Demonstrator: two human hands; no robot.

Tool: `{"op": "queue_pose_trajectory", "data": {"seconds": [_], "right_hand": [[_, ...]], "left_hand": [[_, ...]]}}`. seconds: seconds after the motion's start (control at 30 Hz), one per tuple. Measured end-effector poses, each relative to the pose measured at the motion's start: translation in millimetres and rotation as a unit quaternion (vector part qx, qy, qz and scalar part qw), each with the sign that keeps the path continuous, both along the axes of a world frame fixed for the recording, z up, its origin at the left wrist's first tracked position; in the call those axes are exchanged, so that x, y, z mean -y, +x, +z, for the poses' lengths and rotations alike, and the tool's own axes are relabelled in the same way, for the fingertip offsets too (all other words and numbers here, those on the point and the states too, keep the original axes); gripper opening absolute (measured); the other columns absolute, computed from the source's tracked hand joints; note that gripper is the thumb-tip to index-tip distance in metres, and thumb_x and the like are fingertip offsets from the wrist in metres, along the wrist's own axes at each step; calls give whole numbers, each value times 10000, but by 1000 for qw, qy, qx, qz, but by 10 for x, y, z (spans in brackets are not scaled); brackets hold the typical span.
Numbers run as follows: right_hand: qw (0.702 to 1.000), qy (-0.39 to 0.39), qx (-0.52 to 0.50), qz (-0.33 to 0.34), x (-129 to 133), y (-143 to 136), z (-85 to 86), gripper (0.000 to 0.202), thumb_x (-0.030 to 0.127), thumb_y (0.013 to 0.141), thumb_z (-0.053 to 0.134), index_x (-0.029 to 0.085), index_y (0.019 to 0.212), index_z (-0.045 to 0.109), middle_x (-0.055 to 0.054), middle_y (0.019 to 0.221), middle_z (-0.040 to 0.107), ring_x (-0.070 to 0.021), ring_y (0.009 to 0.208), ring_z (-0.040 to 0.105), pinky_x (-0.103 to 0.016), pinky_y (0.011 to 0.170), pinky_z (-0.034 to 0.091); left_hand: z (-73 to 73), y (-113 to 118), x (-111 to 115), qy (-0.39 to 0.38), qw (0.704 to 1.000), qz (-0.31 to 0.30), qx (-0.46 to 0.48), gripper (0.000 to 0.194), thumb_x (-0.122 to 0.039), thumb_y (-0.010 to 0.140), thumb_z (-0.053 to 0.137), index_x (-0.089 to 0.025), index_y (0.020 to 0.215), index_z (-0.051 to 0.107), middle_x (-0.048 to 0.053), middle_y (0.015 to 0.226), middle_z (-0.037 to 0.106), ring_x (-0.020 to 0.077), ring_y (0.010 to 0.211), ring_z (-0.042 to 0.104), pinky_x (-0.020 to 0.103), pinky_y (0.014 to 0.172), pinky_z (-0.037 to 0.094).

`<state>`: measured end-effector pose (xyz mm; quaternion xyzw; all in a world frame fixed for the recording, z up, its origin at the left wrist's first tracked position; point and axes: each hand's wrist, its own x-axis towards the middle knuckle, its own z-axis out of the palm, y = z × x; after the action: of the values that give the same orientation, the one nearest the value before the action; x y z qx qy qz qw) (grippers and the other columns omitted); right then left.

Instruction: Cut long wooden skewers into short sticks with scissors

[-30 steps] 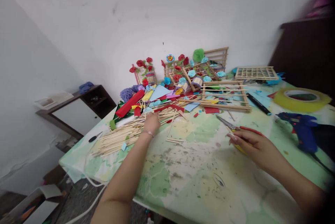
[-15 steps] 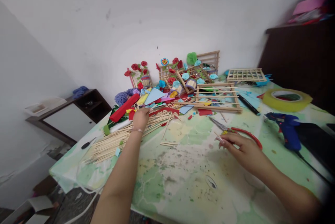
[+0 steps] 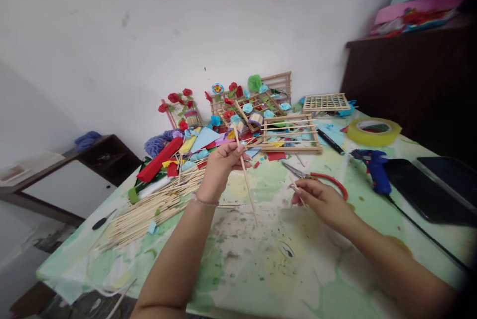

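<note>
My left hand point(image 3: 224, 164) pinches a long thin wooden stick point(image 3: 246, 180), held slanting above the middle of the table. In my right hand point(image 3: 316, 199) a short piece of stick point(image 3: 292, 180) is held between thumb and fingers. Red-handled scissors point(image 3: 330, 177) lie just beyond my right hand. A bundle of loose sticks point(image 3: 143, 217) lies to the left of my left forearm. Behind both hands stands a stick frame point(image 3: 291, 149) with crossbars, beside paper scraps and paper flowers point(image 3: 174, 98).
On the right are a blue glue gun point(image 3: 376, 170) with a cable, a yellow tape roll point(image 3: 373, 132), a black marker point(image 3: 331, 141) and a dark phone point(image 3: 419, 190). A dark cabinet point(image 3: 395, 75) stands behind; a low cabinet point(image 3: 74, 185) is at left.
My left hand has come back from the stick bundle toward the middle, now lifting a long stick. My right hand still holds its short piece. The view has shifted right.
</note>
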<state>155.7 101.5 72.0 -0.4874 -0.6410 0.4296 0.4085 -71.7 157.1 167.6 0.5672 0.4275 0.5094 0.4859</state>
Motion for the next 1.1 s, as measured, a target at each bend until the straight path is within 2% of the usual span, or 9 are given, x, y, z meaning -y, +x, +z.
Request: {"op": "queue_pose_trajectory", "data": {"seconds": [0.13,0.3,0.53,0.8,1.1], "right_hand": [[990,-68,-116,39,3,-37,-8,323,492,783,561,168,779,569,-65,766,692,-139,657,594,-297,667,452],[972,-142,-180,54,45,-66,53,340,502,719,645,167,766,612,-76,836,712,-150,750,638,-321,764,474],[955,-202,-202,82,83,-122,32,363,504,684,684,151,767,691,-82,825,717,-162,746,656,-327,785,492],[945,-245,-198,92,102,-179,24,346,497,647,709,170,761,718,-65,787,726,-161,723,663,-321,785,501],[944,-251,-189,100,110,-183,24,366,527,641,698,174,736,716,-74,798,726,-163,719,661,-316,763,506]], "left_hand": [[-106,210,-67,-57,997,-24,42,366,-420,609,756,-154,730,536,-37,593,596,78,483,588,182,510,483],[-184,389,-143,-79,995,-2,66,370,-418,617,753,-161,739,517,-44,594,585,76,496,602,158,488,470],[-364,512,-187,-96,994,11,41,334,-402,664,724,-151,734,515,-34,604,593,94,520,627,181,513,493],[-408,554,-187,-92,995,20,27,333,-392,668,722,-157,735,496,-31,588,591,101,517,629,179,496,500],[-500,626,-147,-94,996,-1,6,344,-417,666,717,-160,732,498,-22,603,603,120,519,640,187,480,484]]}}
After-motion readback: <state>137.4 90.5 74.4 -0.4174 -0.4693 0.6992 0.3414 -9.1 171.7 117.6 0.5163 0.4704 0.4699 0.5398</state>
